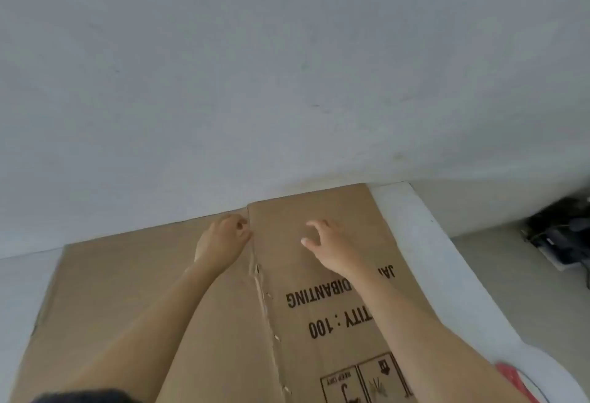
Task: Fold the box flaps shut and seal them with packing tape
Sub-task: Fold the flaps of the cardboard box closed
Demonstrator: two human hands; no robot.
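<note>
A large brown cardboard box (121,291) lies on a white surface against a white wall, its two top flaps folded down and meeting at a rough centre seam (263,300). The right flap carries upside-down black print and handling symbols. My left hand (223,239) rests at the far end of the seam, fingers curled against the flap edge. Hovering just above the right flap, my right hand (325,246) has its fingers spread and holds nothing. No tape roll is in view.
The white wall (287,67) rises directly behind the box. A white surface (424,252) shows along the box's right side. Dark equipment with cables (562,233) sits on the floor at right. A red object (514,377) peeks in at bottom right.
</note>
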